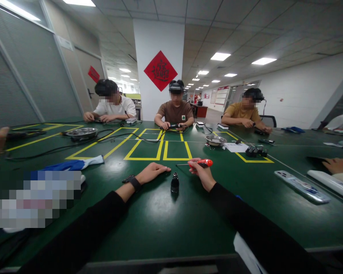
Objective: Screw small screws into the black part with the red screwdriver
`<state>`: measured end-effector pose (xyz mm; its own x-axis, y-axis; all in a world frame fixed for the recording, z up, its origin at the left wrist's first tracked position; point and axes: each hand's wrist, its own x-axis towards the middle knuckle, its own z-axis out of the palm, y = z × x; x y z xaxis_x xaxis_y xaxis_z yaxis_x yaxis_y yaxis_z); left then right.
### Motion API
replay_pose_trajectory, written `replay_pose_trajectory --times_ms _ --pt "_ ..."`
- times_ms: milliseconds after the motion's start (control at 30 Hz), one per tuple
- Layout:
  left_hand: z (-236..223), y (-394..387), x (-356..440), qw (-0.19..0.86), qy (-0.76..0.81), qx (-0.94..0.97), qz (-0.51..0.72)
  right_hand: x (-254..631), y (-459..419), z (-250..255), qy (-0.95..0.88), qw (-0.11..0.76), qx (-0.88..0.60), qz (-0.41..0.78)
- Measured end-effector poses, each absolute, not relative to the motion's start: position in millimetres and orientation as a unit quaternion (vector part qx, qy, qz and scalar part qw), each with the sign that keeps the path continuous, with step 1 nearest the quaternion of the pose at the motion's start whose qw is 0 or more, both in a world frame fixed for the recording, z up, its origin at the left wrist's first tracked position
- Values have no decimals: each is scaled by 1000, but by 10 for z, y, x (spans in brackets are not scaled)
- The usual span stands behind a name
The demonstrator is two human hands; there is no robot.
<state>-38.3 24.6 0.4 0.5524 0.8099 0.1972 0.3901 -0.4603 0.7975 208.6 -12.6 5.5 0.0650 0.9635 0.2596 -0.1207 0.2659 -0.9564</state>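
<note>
So my right hand (201, 173) has its grip clamped on a red-handled screwdriver with a thin metal shaft (200, 163), held just above the dark green bench (165, 213). Left hand (153, 172) lies flat and open on the bench, holding nothing, and a small black cylindrical part (175, 182) stands upright between the two hands.

A wide green desk (165, 213) marked with yellow tape rectangles (157, 148) fills an open-plan office. At twelve o'clock, a white pillar (158, 42) carries a red diamond-shaped paper ornament (160, 70). Grey perforated partition panels (31, 72) line the wall at ten o'clock, a white wall (297, 91) runs at two o'clock, and recessed ceiling lights (220, 56) glow overhead in the tiled ceiling.
</note>
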Motion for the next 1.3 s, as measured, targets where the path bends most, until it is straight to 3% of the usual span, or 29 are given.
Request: replay_pose_trajectory --times_ms 533,1300 --pt "-79 280 -341 325 331 821 334 2061 -166 85 -509 595 -409 468" --pt "25 225 -319 435 391 721 373 2062 -176 88 -508 591 -398 484"
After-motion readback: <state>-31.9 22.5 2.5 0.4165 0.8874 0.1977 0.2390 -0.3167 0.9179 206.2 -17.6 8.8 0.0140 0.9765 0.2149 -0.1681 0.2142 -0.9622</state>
